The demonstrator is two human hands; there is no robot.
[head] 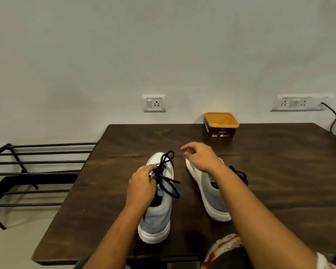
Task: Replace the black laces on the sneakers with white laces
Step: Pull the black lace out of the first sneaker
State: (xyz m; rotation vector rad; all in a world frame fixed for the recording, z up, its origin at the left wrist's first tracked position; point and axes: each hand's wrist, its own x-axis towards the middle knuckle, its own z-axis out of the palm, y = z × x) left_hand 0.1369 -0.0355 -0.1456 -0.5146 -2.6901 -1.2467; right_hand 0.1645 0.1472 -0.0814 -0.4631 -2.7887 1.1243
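While your left grip [142, 185] pinches the black lace [170, 180] on the sneaker [159, 216] near the worktop's [124, 142] front edge, bring your empty, loosely curled right grip [200, 158] over and unthread eyelet by eyelet.

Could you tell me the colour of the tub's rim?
The tub rim is orange; head view.

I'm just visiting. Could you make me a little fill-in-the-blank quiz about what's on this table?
The left hand pinches the ____ lace of the left sneaker.
The other sneaker, under the right hand, has a ____ sole.
The tub at the far edge of the table is ____ inside.
Missing words: black; white; orange.
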